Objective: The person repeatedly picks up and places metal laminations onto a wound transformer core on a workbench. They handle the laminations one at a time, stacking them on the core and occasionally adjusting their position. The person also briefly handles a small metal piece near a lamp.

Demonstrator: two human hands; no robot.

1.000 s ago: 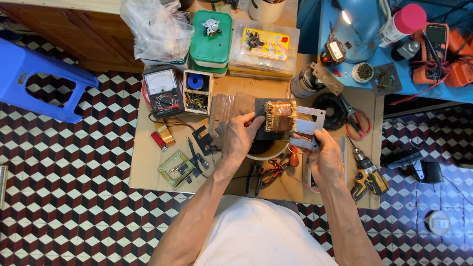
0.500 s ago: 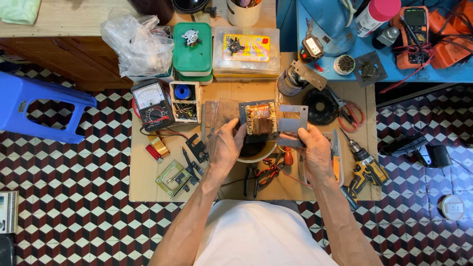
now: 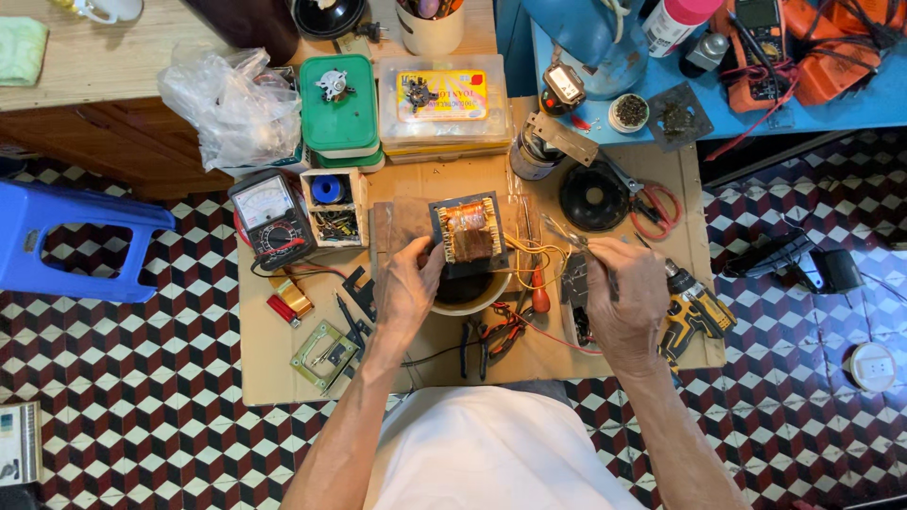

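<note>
Left hand [image 3: 408, 288] clamping transformer [image 3: 470, 230] at tabletop [image 3: 283, 349] centre, over bowl [image 3: 465, 293]. Right hand [image 3: 619, 295] pinching slim tool [image 3: 564, 233] (tweezers, likely), lying right of transformer, tip pointing toward it. Left hand being nearer.

Lower centre of the frame: the person's white shirt [image 3: 491, 449], plain and unmarked. Both forearms are bare from below the elbow, without sleeves, watch or bracelet. The left hand [image 3: 406, 291] and right hand [image 3: 625, 304] are ungloved, with no rings visible.
</note>
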